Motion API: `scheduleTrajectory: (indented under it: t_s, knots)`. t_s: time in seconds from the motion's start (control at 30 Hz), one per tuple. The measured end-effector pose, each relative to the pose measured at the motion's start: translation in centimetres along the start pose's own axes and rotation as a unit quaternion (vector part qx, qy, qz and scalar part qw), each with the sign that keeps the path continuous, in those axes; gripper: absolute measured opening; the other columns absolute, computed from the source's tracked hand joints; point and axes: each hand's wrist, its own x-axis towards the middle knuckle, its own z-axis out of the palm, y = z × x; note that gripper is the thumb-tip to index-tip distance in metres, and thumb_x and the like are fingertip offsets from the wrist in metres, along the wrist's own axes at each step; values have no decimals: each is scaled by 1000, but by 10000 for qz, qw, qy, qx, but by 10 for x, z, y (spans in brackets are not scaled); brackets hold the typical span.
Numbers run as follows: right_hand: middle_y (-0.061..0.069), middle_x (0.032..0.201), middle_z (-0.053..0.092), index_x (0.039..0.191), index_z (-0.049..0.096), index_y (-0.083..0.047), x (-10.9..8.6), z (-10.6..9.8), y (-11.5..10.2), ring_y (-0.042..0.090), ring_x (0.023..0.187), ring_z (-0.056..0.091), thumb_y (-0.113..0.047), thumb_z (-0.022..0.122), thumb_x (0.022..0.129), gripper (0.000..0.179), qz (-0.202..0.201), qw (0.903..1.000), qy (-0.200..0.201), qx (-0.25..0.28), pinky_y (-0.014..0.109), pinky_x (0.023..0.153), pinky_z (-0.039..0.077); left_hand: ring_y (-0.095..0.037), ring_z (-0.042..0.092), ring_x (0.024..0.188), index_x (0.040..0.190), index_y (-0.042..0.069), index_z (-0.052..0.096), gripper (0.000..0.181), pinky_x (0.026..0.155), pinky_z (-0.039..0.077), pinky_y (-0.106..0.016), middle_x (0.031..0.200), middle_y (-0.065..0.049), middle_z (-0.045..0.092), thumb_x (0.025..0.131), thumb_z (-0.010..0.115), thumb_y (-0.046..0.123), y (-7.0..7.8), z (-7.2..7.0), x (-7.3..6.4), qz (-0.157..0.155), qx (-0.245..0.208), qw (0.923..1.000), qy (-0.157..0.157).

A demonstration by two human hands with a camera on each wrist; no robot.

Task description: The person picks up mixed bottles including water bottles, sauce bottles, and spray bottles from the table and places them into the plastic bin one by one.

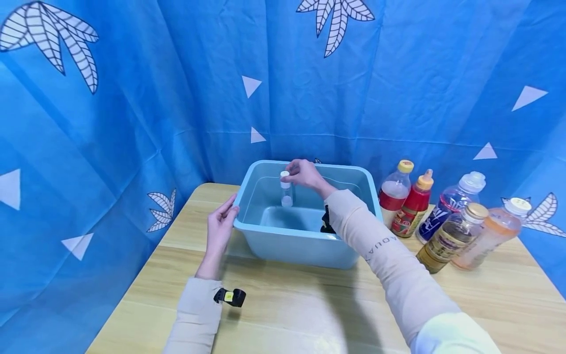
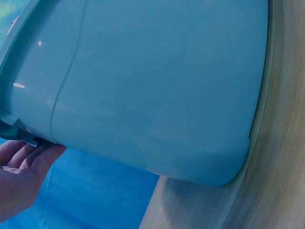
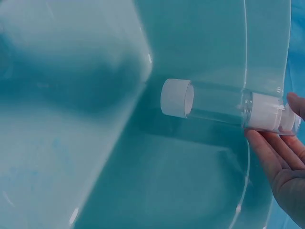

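Observation:
A light blue plastic basin (image 1: 300, 248) stands on the wooden table. My left hand (image 1: 219, 223) grips its left end at the rim; in the left wrist view the fingers (image 2: 35, 160) tuck up under the lip. Inside the basin, near the back wall, my right hand (image 1: 306, 174) holds a slim clear bottle (image 1: 286, 191) upright by its top. In the right wrist view this bottle (image 3: 217, 105) shows a white band at its lower end and a white part inside its clear cap, with thumb and fingers pinching the cap end.
Right of the basin stand several bottles: one with a yellow cap (image 1: 395, 191), a red squeeze bottle (image 1: 412, 209), one with a blue label (image 1: 442, 211), a brown one (image 1: 448, 241) and an orange-tinted one (image 1: 491, 236). A blue patterned curtain (image 1: 309, 98) hangs behind the table (image 1: 283, 309).

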Motion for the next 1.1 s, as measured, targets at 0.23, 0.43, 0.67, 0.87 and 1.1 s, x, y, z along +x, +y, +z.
scheduleTrajectory:
  t_s: [0.23,0.43,0.67,0.87,1.1]
  knots:
    - [16,102,60,104,55,0,3,5,5,25,90,58,-14,67,79,31,279,9987,-197,366,39,81,49,-18,52,109,125,4,50,35,88,42,-23,124,-10,52,90,51,10,-3,1,0,83,18,10000,16]
    - [18,103,59,105,54,2,10,12,6,26,91,58,-10,67,78,32,362,9974,-411,463,40,84,47,-18,52,109,125,5,50,36,87,43,-24,124,-9,52,90,51,11,-2,1,0,71,-2,10000,13]
    - [16,103,58,103,54,1,13,18,8,25,91,57,-8,67,78,30,567,9960,-586,375,38,83,48,-16,51,110,126,6,50,36,88,42,-23,125,-6,52,90,50,11,-2,1,-1,-7,28,10000,40]
    - [15,104,57,104,53,-1,14,19,11,26,94,55,-10,67,79,30,705,9944,-714,333,39,87,45,-18,51,110,125,5,50,36,88,42,-24,125,-9,51,90,51,11,-1,1,-2,45,-18,10000,52]
    - [13,103,57,104,54,-3,15,22,14,24,94,55,-13,67,79,30,645,9944,-841,30,34,85,47,-17,50,111,125,4,49,36,89,41,-23,126,-9,50,90,51,11,-1,1,-4,48,22,10000,8]
